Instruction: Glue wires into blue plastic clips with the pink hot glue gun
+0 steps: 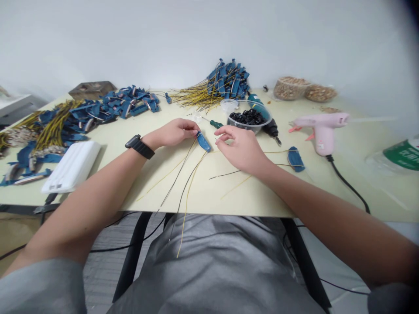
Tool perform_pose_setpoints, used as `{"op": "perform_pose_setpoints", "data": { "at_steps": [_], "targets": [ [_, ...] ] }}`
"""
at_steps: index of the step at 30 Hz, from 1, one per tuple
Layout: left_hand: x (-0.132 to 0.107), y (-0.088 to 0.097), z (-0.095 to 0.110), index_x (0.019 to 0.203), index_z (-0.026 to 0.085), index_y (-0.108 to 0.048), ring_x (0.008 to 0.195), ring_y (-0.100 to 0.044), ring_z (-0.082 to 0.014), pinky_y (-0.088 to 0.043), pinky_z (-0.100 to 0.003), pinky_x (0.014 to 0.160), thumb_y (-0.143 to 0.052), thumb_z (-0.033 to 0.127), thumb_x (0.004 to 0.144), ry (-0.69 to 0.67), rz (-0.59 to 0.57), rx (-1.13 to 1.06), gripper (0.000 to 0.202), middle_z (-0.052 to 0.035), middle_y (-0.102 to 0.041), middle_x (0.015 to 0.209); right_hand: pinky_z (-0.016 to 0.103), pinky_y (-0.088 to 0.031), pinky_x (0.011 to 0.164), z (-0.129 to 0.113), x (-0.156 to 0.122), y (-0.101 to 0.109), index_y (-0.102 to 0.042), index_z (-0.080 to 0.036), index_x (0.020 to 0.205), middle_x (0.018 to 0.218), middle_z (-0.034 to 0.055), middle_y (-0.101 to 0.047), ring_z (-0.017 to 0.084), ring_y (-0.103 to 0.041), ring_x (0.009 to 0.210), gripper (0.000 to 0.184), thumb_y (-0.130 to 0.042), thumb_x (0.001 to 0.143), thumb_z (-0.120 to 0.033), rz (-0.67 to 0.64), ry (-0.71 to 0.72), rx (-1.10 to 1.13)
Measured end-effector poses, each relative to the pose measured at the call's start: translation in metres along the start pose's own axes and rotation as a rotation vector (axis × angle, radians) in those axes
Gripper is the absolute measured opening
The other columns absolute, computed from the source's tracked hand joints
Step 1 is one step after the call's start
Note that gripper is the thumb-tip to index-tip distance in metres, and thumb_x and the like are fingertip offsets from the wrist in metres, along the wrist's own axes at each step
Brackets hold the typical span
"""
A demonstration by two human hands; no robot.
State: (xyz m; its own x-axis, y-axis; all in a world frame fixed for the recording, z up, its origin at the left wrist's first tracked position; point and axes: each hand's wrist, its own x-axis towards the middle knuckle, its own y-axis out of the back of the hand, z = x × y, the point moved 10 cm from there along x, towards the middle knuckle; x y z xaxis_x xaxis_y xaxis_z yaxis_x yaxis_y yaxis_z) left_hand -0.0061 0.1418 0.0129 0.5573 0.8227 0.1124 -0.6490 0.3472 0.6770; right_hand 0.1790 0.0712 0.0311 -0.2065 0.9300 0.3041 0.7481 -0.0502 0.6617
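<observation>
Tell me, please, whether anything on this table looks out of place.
The loose yellow and black wires hang over the front edge of the table toward the person's lap, unlike the piled blue pieces.

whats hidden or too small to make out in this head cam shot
Head view:
- Black wire ends at the slim blue strip: hidden by the left hand
- Middle of the teal-and-black power tool: hidden by the clear plastic bowl
- Label on the green-banded bottle: cut off by right edge, too small

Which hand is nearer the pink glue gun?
Right. The right hand is nearer, to the left of the pink glue gun in view. The left hand is farther away, on the far side of the right hand.
</observation>
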Motion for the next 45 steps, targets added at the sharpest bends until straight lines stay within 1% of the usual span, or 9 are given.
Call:
{"op": "perform_pose_setpoints", "data": {
  "at_steps": [9,12,15,18,22,29,34,40,45],
  "targets": [
    [0.000,0.009,-0.009,0.120,0.020,-0.088,0.108,-0.075,-0.0256,-0.054,-0.040,0.103,-0.066,0.042,0.100,0.036,0.046,0.129,0.037,-0.0109,-0.088,0.122,0.037,-0.055,0.092,0.000,0.000,0.000,-0.084,-0.019,0.122,0.106,0.0062,-0.088,0.024,-0.078,0.090,0.028,-0.070,0.097,-0.017,-0.013,-0.005,-0.002],
    [-0.004,0.020,-0.002,0.108,0.020,-0.087,0.095,-0.071,-0.0244,-0.050,-0.038,0.089,-0.067,0.050,0.101,0.055,0.143,0.275,0.037,-0.0107,-0.087,0.111,0.037,-0.056,0.093,0.000,0.000,0.000,-0.084,-0.019,0.121,0.106,0.0063,-0.088,0.024,-0.078,0.092,0.028,-0.070,0.097,-0.017,-0.013,-0.005,-0.002],
    [-0.011,0.031,0.011,0.090,0.019,-0.080,0.077,-0.063,-0.0218,-0.043,-0.037,0.076,-0.069,0.069,0.100,0.110,0.243,0.414,0.052,-0.0102,-0.080,0.090,0.037,-0.056,0.093,-0.001,0.000,-0.001,-0.084,-0.019,0.121,0.107,0.0072,-0.088,0.024,-0.078,0.093,0.027,-0.071,0.098,-0.017,-0.009,0.006,-0.002],
    [-0.016,0.022,0.021,0.094,0.018,-0.079,0.073,-0.061,-0.0220,-0.040,-0.036,0.071,-0.071,0.081,0.095,0.168,0.164,0.494,0.064,-0.0096,-0.076,0.085,0.037,-0.057,0.094,0.000,0.000,-0.002,-0.084,-0.017,0.123,0.108,0.0080,-0.087,0.024,-0.079,0.093,0.028,-0.071,0.099,-0.016,-0.011,0.016,-0.004],
    [-0.019,0.006,0.031,0.099,0.017,-0.079,0.079,-0.065,-0.0254,-0.041,-0.036,0.071,-0.075,0.088,0.088,0.155,0.050,0.552,0.073,-0.0112,-0.076,0.090,0.038,-0.057,0.095,0.001,0.000,-0.002,-0.084,-0.018,0.123,0.107,0.0076,-0.087,0.025,-0.080,0.096,0.028,-0.071,0.098,-0.015,-0.018,0.009,-0.006],
    [-0.019,-0.003,0.032,0.102,0.017,-0.077,0.093,-0.070,-0.0334,-0.046,-0.039,0.076,-0.085,0.094,0.075,0.125,0.071,0.564,0.082,-0.0169,-0.076,0.102,0.039,-0.058,0.094,0.001,0.000,-0.002,-0.084,-0.018,0.122,0.110,0.0090,-0.088,0.026,-0.080,0.096,0.027,-0.072,0.098,-0.016,-0.021,0.002,-0.022],
    [-0.020,-0.011,0.033,0.114,0.014,-0.076,0.112,-0.072,-0.0442,-0.053,-0.046,0.086,-0.074,0.102,0.077,0.194,0.012,0.653,0.095,-0.0233,-0.077,0.115,0.039,-0.057,0.096,0.001,0.001,-0.003,-0.085,-0.017,0.123,0.108,0.0091,-0.088,0.027,-0.081,0.100,0.029,-0.072,0.098,-0.014,-0.018,0.013,-0.017],
    [-0.025,-0.016,0.042,0.128,0.011,-0.074,0.125,-0.070,-0.0475,-0.057,-0.057,0.103,-0.064,0.099,0.083,0.248,-0.042,0.687,0.099,-0.0264,-0.076,0.128,0.039,-0.058,0.094,0.003,0.002,-0.003,-0.085,-0.020,0.120,0.107,0.0069,-0.088,0.026,-0.081,0.096,0.027,-0.073,0.097,-0.013,-0.006,0.006,-0.023],
    [-0.026,-0.019,0.042,0.130,0.010,-0.072,0.132,-0.066,-0.0501,-0.057,-0.062,0.110,-0.063,0.097,0.083,0.268,-0.064,0.692,0.099,-0.0292,-0.073,0.136,0.039,-0.058,0.093,0.002,0.001,-0.003,-0.085,-0.019,0.121,0.107,0.0073,-0.088,0.026,-0.081,0.096,0.028,-0.073,0.097,-0.013,-0.006,0.014,-0.022]
  ]
}}
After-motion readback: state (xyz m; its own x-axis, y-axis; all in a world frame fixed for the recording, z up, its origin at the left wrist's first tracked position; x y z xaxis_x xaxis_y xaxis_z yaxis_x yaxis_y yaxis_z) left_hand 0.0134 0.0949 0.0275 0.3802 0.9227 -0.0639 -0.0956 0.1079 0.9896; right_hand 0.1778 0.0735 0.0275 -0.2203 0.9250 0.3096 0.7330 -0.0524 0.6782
